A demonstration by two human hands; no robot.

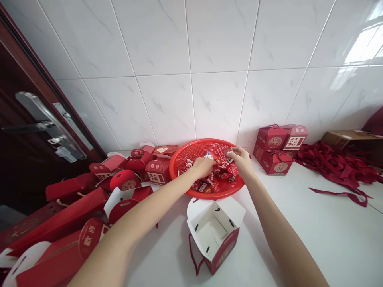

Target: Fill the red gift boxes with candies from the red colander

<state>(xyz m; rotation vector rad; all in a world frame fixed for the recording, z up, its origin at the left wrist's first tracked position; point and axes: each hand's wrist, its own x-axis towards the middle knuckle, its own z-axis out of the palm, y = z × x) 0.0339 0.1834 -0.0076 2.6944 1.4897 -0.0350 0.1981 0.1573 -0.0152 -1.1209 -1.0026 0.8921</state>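
Observation:
A red plastic basket (182,159) stands against the tiled wall with wrapped candies (214,184) in its bottom. Reaching down among them, my left hand (204,166) has its fingers curled, and what they grip, if anything, is hidden. Over the basket's right side, my right hand (241,158) pinches a small candy (229,154) in a clear and red wrapper. Just in front of the basket sits an open gift box (224,251), red outside and white inside, its flaps spread and its interior bare. A dark red ribbon (194,255) loops from its left side.
Many red gift boxes (158,169) crowd the left side, near a dark door with a metal handle (50,125). Several closed boxes (275,147) are stacked right of the basket. Farther right lie a heap of red ribbons (332,163) and a cardboard box (347,137).

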